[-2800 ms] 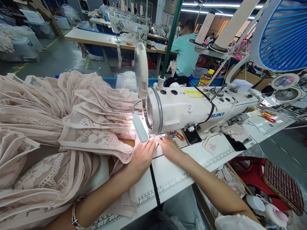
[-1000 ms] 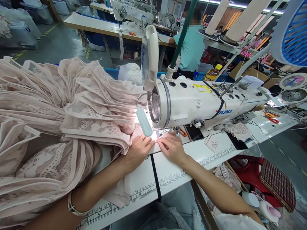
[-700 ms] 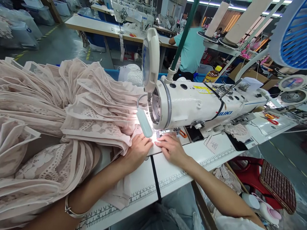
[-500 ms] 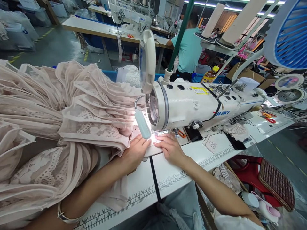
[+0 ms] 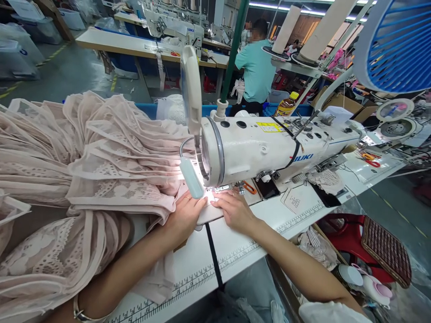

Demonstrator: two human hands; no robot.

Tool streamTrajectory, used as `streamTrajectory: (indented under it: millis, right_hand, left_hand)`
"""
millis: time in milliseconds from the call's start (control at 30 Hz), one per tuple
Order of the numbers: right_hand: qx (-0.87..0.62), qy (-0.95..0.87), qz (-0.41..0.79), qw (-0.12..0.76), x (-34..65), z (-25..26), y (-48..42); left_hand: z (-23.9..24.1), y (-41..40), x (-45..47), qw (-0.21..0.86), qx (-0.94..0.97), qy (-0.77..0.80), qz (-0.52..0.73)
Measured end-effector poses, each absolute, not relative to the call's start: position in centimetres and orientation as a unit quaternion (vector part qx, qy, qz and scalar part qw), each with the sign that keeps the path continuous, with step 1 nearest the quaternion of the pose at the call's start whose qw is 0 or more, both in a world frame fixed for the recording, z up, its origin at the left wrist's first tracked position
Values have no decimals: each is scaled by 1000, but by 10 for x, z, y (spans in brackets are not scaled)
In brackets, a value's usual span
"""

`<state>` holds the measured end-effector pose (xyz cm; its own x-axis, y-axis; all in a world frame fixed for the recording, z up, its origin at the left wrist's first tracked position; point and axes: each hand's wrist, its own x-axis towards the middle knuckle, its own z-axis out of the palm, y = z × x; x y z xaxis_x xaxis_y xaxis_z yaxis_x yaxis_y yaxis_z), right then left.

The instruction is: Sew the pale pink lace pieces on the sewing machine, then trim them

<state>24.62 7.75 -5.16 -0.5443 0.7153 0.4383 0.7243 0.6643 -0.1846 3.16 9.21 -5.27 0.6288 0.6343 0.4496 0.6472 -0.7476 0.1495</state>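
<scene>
A white sewing machine [image 5: 249,146] stands over a brightly lit piece of pale pink fabric [image 5: 208,199] at its needle area. My left hand [image 5: 185,213] holds this fabric from the left, its thumb pointing toward the needle; the small lamp [image 5: 191,177] hides part of the fingers. My right hand [image 5: 235,211] is closed on the fabric's right side, fingers bent beside the presser foot. The fabric between the hands is washed out by the light. Left of the machine lies a large heap of pale pink lace garments [image 5: 117,157], reaching up to my left hand.
Orange-handled snips [image 5: 249,187] and a dark phone [image 5: 267,187] lie right of the needle. A printed card [image 5: 291,200] rests on the table [image 5: 191,253], which has ruler markings. A blue fan [image 5: 397,49] hangs at upper right. Behind, a person in a turquoise shirt [image 5: 257,69] faces away.
The whole view has shifted somewhat left and slightly down. Both hands stay at the fabric by the needle with nearly the same grip. The person behind has raised their head.
</scene>
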Motion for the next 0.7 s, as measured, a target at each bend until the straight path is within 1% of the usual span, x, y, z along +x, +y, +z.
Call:
streamTrajectory:
  millis: [167, 267, 367, 433, 533, 600, 700]
  right_hand:
    - [-424, -880, 1, 215, 246, -54, 83]
    - [-430, -882, 16, 192, 246, -52, 85]
    - [-436, -882, 21, 175, 246, -49, 87]
    - [-443, -882, 30, 162, 246, -46, 87]
    - [-452, -880, 47, 139, 246, -45, 88]
    - [-457, -879, 55, 123, 247, -46, 89]
    - [-461, -879, 57, 104, 247, -48, 90]
  left_hand:
    - [-56, 97, 36, 34, -888, -366, -276]
    - [-53, 98, 38, 51, -885, -375, -271]
    - [-49, 95, 38, 8, -874, -410, -259]
    - [-47, 91, 36, -2, -872, -400, -281]
    - [-42, 83, 33, 68, -878, -351, -318]
    - [-38, 80, 33, 119, -875, -342, -320]
    - [-30, 77, 36, 142, -879, -346, -296]
